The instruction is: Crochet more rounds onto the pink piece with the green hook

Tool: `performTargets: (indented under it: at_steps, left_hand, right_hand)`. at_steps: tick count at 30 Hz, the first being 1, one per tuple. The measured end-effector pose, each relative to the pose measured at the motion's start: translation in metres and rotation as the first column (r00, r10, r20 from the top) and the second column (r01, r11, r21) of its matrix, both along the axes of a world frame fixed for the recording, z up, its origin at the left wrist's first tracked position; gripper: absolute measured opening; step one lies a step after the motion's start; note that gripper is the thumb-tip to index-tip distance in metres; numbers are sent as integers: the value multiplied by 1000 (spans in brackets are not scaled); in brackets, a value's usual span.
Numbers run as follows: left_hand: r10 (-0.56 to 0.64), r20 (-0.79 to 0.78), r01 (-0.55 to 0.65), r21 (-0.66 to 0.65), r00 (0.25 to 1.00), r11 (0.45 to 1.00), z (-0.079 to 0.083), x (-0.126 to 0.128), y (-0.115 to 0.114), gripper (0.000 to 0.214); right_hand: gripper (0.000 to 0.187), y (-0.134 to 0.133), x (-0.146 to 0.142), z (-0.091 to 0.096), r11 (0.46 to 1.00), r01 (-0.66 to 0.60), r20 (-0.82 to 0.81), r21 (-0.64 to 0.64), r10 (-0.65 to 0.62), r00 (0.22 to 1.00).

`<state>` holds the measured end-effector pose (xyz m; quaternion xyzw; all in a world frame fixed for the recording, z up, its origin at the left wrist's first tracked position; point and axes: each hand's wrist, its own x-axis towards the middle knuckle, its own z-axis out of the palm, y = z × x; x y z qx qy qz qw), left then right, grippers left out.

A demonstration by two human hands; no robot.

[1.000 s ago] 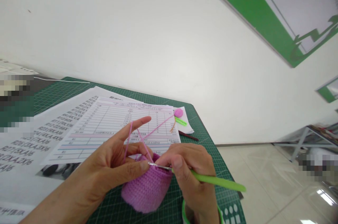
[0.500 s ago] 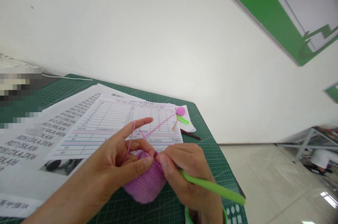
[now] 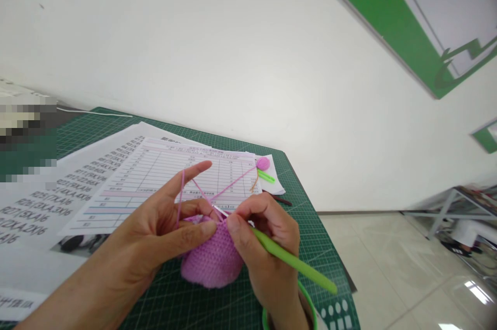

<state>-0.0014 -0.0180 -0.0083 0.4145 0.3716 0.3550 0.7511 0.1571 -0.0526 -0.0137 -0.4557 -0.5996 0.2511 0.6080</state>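
My left hand (image 3: 163, 231) pinches the rim of a pink crocheted cup (image 3: 212, 260) between thumb and middle finger. Its index finger sticks up with the pink yarn (image 3: 233, 185) looped over it. My right hand (image 3: 264, 237) grips a crochet hook with a green handle (image 3: 295, 262); the metal tip pokes out at the cup's rim, catching the yarn. The strand runs off to a small pink crocheted disc (image 3: 263, 163) at the far corner of the printed chart (image 3: 155, 180).
A green cutting mat (image 3: 295, 205) covers the table, with several printed sheets on its left half. A green clip (image 3: 266, 176) and a dark pencil-like stick (image 3: 281, 199) lie near the disc. The table's right edge drops to a tiled floor. A white wall stands behind.
The hook's metal tip, hidden in the cup half a second ago, has come up out of the rim with yarn on it. My right hand rose and tilted the handle lower.
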Motion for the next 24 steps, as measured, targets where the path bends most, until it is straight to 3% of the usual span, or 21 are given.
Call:
performTargets:
  at_steps: [4,7,12,18,24]
  left_hand:
    - [-22,5,23,-51,1000,998,-4,0,0,81]
    - [-14,0,14,-50,1000,999,-5,1,-1,81]
    - [-8,-1,8,-29,1000,1000,-4,2,0,81]
    - [-22,-2,22,-4,1000,1000,-6,2,1,82]
    - [-31,-10,31,9,999,999,-8,0,1,81]
  right_hand:
    - [16,2,2,-1,995,-96,-100,7,96,990]
    - [24,2,1,-1,999,-30,-76,12,31,997]
    - [12,1,-4,0,993,103,78,50,-107,991]
    - [25,-1,-4,2,974,129,257,187,-175,950]
    - [30,-6,-1,-3,963,154,265,221,-211,941]
